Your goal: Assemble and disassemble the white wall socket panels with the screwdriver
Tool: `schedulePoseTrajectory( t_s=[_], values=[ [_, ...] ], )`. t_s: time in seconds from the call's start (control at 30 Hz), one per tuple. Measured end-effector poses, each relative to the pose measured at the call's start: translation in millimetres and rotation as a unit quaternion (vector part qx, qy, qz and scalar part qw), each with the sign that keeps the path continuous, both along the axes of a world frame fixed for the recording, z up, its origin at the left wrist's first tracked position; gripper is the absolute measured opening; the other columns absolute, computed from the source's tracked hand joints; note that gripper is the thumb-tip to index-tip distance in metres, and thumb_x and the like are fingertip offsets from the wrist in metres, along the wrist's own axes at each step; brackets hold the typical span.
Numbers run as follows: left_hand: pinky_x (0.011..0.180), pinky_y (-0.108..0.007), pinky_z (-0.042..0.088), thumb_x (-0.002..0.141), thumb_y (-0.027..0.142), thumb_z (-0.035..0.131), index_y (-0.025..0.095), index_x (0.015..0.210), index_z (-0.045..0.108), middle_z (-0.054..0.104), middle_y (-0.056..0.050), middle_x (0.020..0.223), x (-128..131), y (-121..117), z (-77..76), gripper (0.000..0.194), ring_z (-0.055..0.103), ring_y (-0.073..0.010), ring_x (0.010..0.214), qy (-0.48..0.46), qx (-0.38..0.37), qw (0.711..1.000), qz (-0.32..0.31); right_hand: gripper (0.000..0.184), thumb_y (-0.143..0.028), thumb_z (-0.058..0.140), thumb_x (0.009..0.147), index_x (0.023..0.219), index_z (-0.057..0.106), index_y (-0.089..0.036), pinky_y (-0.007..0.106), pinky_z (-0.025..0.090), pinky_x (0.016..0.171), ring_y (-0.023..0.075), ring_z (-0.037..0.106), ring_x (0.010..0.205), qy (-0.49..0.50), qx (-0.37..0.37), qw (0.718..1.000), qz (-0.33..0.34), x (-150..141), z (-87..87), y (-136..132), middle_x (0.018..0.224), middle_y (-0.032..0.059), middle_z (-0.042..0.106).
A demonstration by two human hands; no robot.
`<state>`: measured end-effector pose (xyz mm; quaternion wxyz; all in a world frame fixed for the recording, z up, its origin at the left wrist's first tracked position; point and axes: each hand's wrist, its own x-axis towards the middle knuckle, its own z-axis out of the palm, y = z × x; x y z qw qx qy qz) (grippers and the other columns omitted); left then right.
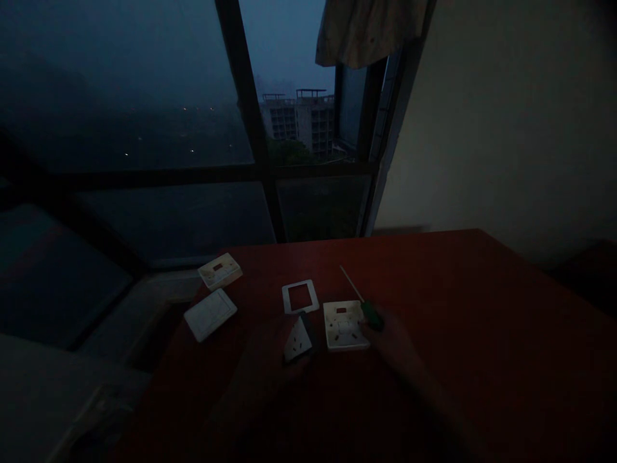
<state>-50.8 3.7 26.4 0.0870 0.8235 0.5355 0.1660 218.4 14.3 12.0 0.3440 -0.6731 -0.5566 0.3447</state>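
My left hand (pixel 270 354) is closed around a wall socket insert (pixel 297 342), its white slotted face tilted and its dark body to the right. In my right hand (pixel 393 341) is a screwdriver (pixel 371 316) with a green handle, its thin shaft pointing up and to the left. The fingers of that hand are at the right edge of an open white socket back box (pixel 346 334) lying on the table; whether they also grip the box I cannot tell. Just beyond the socket insert lies a white square frame (pixel 313 297) with a cut-out middle.
At the left edge of the reddish table (pixel 434 270) lie a second open white box (pixel 220 271) and a white cover plate (pixel 211 315). A window (pixel 168 173) stands behind the table, and a pale wall (pixel 501 122) is to the right. The room is very dim.
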Motion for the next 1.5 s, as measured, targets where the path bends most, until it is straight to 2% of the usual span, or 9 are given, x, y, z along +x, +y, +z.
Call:
schedulePoseTrajectory(
  t_s=[0.2,0.33,0.5,0.73,1.07,1.23,1.3,1.43,1.5],
  values=[
    [0.091,-0.045,0.044,0.074,0.045,0.067,0.026,0.128,0.048,0.058,-0.009,0.122,5.3,6.5,12.1,0.06,0.055,-0.0299,0.109,-0.019,-0.03,0.999,-0.013,0.029,-0.037,0.054,0.072,0.091,0.063,-0.016,0.03,0.046,0.065,0.0214,0.063,0.072,0.018,0.001,1.0,0.005,4.9,-5.7,4.2,0.081,0.0038,0.069],
    [0.093,-0.045,0.043,0.083,0.04,0.058,0.022,0.124,0.051,0.057,-0.011,0.124,2.2,30.1,17.3,0.046,0.053,-0.0294,0.113,-0.006,-0.014,1.0,0.017,0.028,-0.037,0.054,0.072,0.09,0.062,-0.016,0.03,0.046,0.067,0.0219,0.063,0.073,0.022,0.002,1.0,0.012,4.3,-8.2,3.6,0.083,0.0047,0.068],
    [0.092,-0.043,0.044,0.083,0.035,0.057,0.019,0.122,0.051,0.057,-0.011,0.123,-1.7,57.8,17.7,0.042,0.055,-0.0292,0.11,-0.003,0.0,1.0,0.01,0.025,-0.038,0.054,0.074,0.088,0.06,-0.018,0.028,0.046,0.065,0.0211,0.062,0.074,0.03,0.001,0.999,0.014,3.7,-8.6,2.4,0.08,0.0028,0.067],
    [0.097,-0.04,0.041,0.083,0.037,0.058,0.021,0.125,0.048,0.052,-0.01,0.129,4.6,65.3,17.6,0.046,0.051,-0.0266,0.117,-0.001,-0.011,1.0,-0.026,0.027,-0.04,0.052,0.076,0.089,0.06,-0.017,0.027,0.044,0.062,0.0196,0.061,0.071,0.025,0.013,1.0,0.014,2.3,-10.8,1.0,0.082,0.0037,0.067],
    [0.099,-0.042,0.038,0.076,0.042,0.066,0.022,0.127,0.048,0.052,-0.01,0.13,-0.8,91.2,11.1,0.058,0.044,-0.0306,0.123,0.004,-0.082,0.997,0.008,0.026,-0.039,0.051,0.076,0.09,0.06,-0.018,0.026,0.044,0.06,0.0192,0.06,0.069,0.018,0.015,1.0,0.008,1.5,-16.3,1.7,0.08,0.0036,0.066],
    [0.101,-0.041,0.036,0.084,0.041,0.057,0.02,0.123,0.05,0.052,-0.01,0.13,7.3,87.6,16.6,0.045,0.047,-0.0276,0.121,-0.051,-0.056,0.997,-0.002,0.023,-0.038,0.053,0.074,0.085,0.06,-0.019,0.027,0.043,0.061,0.0198,0.059,0.068,0.011,0.038,0.999,-0.01,2.5,-15.8,4.1,0.076,0.0035,0.066],
    [0.102,-0.041,0.035,0.085,0.039,0.057,0.022,0.126,0.047,0.051,-0.009,0.131,15.5,81.9,22.1,0.046,0.045,-0.0263,0.122,-0.081,-0.054,0.995,-0.025,0.024,-0.038,0.052,0.074,0.086,0.06,-0.018,0.028,0.044,0.062,0.0199,0.059,0.07,0.013,0.048,0.999,-0.017,3.3,-11.8,7.4,0.077,0.0034,0.066],
    [0.105,-0.044,0.033,0.068,0.046,0.075,0.027,0.137,0.034,0.037,-0.008,0.142,35.8,71.0,31.7,0.083,0.033,-0.0292,0.131,-0.113,-0.078,0.981,-0.136,0.024,-0.037,0.053,0.075,0.088,0.059,-0.018,0.027,0.044,0.062,0.0188,0.059,0.069,0.021,0.066,0.998,0.0,0.8,3.2,21.5,0.076,0.0022,0.065],
    [0.103,-0.046,0.035,0.067,0.047,0.076,0.027,0.135,0.038,0.038,-0.009,0.14,44.7,69.9,32.8,0.08,0.037,-0.0302,0.128,-0.116,-0.077,0.976,-0.167,0.023,-0.034,0.053,0.074,0.089,0.059,-0.018,0.026,0.043,0.063,0.0176,0.058,0.07,0.027,0.077,0.997,0.015,-3.7,12.4,30.9,0.077,0.0014,0.064]
  ],
)
